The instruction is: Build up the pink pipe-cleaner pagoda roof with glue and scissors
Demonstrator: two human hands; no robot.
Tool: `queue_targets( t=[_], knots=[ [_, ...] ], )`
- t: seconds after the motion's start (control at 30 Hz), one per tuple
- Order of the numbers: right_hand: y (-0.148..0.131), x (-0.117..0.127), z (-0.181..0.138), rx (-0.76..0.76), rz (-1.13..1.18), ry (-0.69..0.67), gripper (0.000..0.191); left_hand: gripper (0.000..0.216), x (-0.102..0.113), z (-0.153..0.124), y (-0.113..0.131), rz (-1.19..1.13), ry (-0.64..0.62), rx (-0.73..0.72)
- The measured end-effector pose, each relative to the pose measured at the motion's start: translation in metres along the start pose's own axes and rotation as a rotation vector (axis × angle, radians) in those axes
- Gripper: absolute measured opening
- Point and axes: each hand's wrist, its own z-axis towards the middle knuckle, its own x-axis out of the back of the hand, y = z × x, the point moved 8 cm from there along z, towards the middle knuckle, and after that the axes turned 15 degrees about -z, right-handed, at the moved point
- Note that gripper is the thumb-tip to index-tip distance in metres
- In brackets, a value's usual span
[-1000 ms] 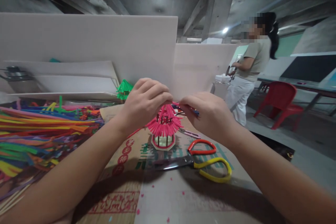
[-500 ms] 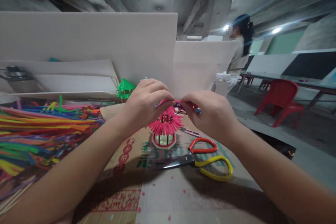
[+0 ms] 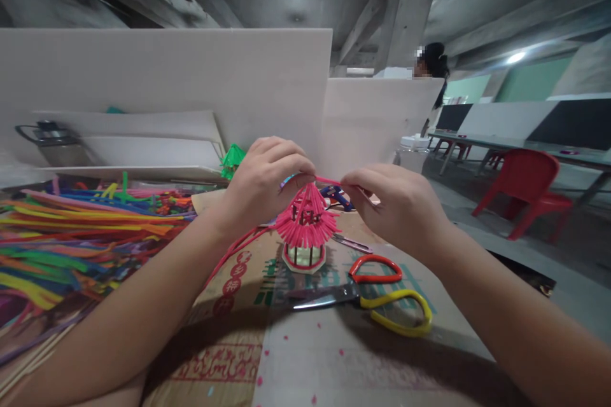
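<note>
A pink pipe cleaner (image 3: 328, 180) stretches between my hands above a small pavilion model (image 3: 308, 229) with a pink fringed roof. My left hand (image 3: 270, 178) pinches one part of it, fingers closed. To the right, my right hand (image 3: 389, 197) is closed on the other end in a pinch. The pavilion stands upright on an octagonal base, just below my fingers. In front of it lie scissors (image 3: 358, 296) with one red and one yellow handle, blades pointing left. A thin pair of snips (image 3: 352, 243) rests behind the scissors.
Heaped bright pipe cleaners (image 3: 86, 229) cover the left side. A green roofed model (image 3: 232, 160) stands behind my left hand. White boards (image 3: 191, 70) rise at the back, with a lidded jar (image 3: 414, 143) to the right. Farther off are a red chair (image 3: 522, 181) and a person (image 3: 432, 67).
My hands have moved slightly apart, so more of the pink pipe cleaner shows between them. The whole view has shifted a little, and the person behind the board appears lower.
</note>
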Motion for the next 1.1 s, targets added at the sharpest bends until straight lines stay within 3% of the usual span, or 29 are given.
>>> queue_targets(
  t=[0.2, 0.37, 0.47, 0.67, 0.87, 1.1],
  knots=[
    [0.01, 0.001, -0.002, -0.012, -0.095, 0.009, 0.019, 0.009, 0.013, -0.002, -0.017, -0.019, 0.081, 0.051],
    [0.032, 0.006, -0.002, -0.209, -0.001, -0.009, 0.012, 0.009, 0.028, -0.006, -0.036, -0.017, 0.101, 0.159],
    [0.03, 0.007, 0.001, -0.25, 0.086, -0.05, 0.014, 0.009, 0.023, -0.004, -0.029, -0.013, 0.058, 0.105],
    [0.002, 0.006, 0.004, -0.144, 0.201, -0.098, 0.021, 0.008, 0.009, 0.002, -0.002, 0.019, 0.0, -0.007],
    [-0.007, -0.002, -0.001, -0.089, 0.114, -0.029, 0.01, 0.007, 0.004, 0.002, 0.005, -0.066, -0.011, -0.023],
    [-0.012, -0.001, 0.0, -0.015, 0.041, 0.014, 0.017, 0.009, -0.007, 0.002, 0.012, -0.103, -0.069, 0.003]
  ],
)
